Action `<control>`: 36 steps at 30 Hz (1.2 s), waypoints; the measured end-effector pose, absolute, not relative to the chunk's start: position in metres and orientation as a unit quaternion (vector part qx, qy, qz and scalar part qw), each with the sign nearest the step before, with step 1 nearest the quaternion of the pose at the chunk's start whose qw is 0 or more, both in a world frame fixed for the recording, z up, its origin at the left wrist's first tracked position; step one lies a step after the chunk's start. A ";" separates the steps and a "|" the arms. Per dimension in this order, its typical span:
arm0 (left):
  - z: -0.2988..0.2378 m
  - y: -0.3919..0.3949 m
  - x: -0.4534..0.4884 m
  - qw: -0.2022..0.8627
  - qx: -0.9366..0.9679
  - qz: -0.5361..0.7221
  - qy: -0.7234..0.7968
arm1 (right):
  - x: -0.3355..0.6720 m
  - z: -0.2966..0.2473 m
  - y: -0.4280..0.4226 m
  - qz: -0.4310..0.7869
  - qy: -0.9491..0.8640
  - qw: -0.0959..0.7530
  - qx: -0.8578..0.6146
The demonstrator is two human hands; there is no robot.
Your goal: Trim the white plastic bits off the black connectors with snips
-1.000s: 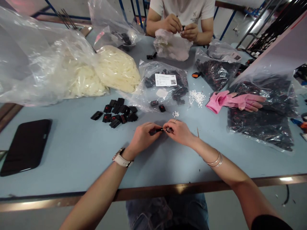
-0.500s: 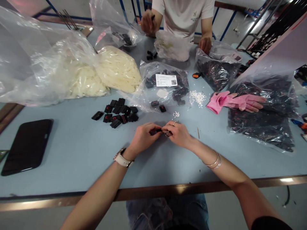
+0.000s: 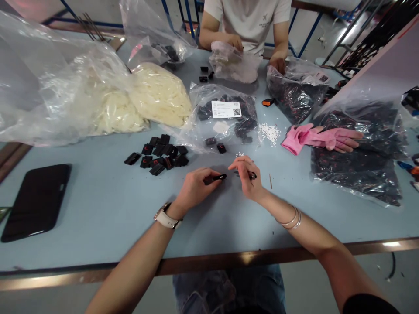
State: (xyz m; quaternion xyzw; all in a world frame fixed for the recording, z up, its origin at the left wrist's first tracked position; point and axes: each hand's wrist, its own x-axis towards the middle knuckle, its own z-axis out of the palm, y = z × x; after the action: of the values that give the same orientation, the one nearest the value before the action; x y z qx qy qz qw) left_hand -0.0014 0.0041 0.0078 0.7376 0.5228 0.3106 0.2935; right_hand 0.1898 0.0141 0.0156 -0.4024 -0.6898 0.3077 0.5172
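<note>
Between the thumb and fingers of my left hand (image 3: 197, 187) is a black plastic connector housing (image 3: 220, 177), with a small white spot on its end. My right hand (image 3: 248, 179) is just to the right, apart from it, with its index finger stretched toward a small heap of white pins (image 3: 240, 155). Within the curled fingers of that hand is a slim dark tool (image 3: 252, 175); its exact kind is hard to make out. Left of my hands lies a pile of black connector housings (image 3: 159, 150), some with red parts.
A labelled clear bag of black parts (image 3: 225, 120) lies ahead, beside a larger scatter of white pins (image 3: 270, 133). Bags of cream pieces (image 3: 160, 93) stand left, above a black tablet (image 3: 36, 200). Pink gloves (image 3: 322, 138) rest on a bag at right. A co-worker (image 3: 247, 26) sits opposite.
My right hand has drawn away from the connector housing, rightward, with its index finger extended. My left hand stays put. The co-worker's raised hand has come down to the small bag.
</note>
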 end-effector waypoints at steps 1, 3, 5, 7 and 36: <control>0.008 0.004 -0.001 0.292 0.738 0.311 0.523 | 0.190 0.015 0.013 0.313 -0.687 0.515 -0.405; 0.008 0.005 -0.002 0.291 0.741 0.309 0.520 | 0.190 0.012 0.012 0.333 -0.683 0.500 -0.416; 0.008 0.005 -0.002 0.291 0.744 0.308 0.516 | 0.190 0.011 0.010 0.357 -0.673 0.485 -0.430; 0.008 0.005 -0.001 0.292 0.745 0.310 0.513 | 0.188 0.010 0.009 0.371 -0.661 0.480 -0.441; 0.008 0.003 -0.001 0.294 0.737 0.317 0.520 | 0.181 0.021 0.008 0.327 -0.718 0.417 -0.452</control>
State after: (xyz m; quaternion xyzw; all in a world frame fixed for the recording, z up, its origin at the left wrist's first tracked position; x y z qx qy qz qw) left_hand -0.0012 0.0033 0.0077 0.7369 0.5195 0.3172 0.2940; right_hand 0.1806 0.0077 0.0213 -0.4523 -0.7176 0.3269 0.4166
